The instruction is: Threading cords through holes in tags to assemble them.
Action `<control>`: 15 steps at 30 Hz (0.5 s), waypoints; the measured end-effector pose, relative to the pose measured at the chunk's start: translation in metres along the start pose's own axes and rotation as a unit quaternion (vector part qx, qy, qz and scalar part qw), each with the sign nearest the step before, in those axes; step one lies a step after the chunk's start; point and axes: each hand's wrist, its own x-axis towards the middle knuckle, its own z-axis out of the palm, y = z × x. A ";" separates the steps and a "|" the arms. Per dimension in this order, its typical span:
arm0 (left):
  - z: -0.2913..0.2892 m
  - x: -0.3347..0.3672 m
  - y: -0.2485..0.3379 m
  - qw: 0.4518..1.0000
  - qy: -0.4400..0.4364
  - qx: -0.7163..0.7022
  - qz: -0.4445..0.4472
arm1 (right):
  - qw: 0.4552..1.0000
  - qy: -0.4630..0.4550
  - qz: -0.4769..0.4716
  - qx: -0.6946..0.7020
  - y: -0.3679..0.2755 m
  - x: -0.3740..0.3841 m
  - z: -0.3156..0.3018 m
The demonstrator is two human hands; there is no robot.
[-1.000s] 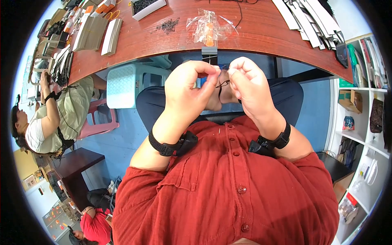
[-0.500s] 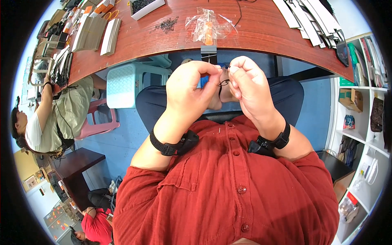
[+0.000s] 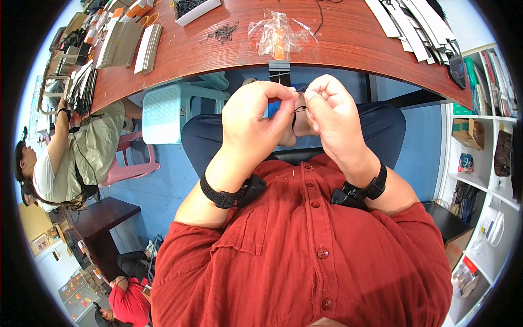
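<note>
Between my two hands, just below the table's near edge, a thin black cord (image 3: pixel 299 109) stretches from fingertip to fingertip, with a loop dangling under it. My left hand (image 3: pixel 253 111) is closed, thumb and forefinger pinching one end. With a similar pinch my right hand (image 3: pixel 335 117) grips the other part, where the cord looks bunched or knotted. The fingers hide most of it. Beyond them, a dark block (image 3: pixel 279 66) sticks out at the table edge. Behind that lies an orange-handled tool (image 3: pixel 279 49) among crumpled clear plastic (image 3: pixel 267 32).
On the reddish table (image 3: pixel 348 52) are a small tangle of black cords (image 3: pixel 222 32), a white box (image 3: pixel 202 12) of black pieces, stacked card strips (image 3: pixel 147 49) and white strips (image 3: pixel 406 24). A pale-blue stool (image 3: pixel 162 111) stands left; a co-worker (image 3: pixel 81 152) sits at far left.
Both hands keep nearly the same place. The cord's dark bunch at my right fingertips looks larger, and the hanging loop has shrunk. My right fingers have shifted slightly.
</note>
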 end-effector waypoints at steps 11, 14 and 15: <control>-0.002 -0.001 0.000 1.000 -0.015 -0.003 0.001 | 0.999 0.007 0.040 -0.006 -0.004 0.000 0.003; -0.003 -0.002 0.000 1.000 -0.026 0.000 0.007 | 0.999 0.006 0.044 0.005 -0.002 0.000 0.002; -0.004 -0.001 0.001 0.999 -0.037 -0.015 -0.004 | 0.999 0.007 0.044 0.005 -0.001 0.000 0.001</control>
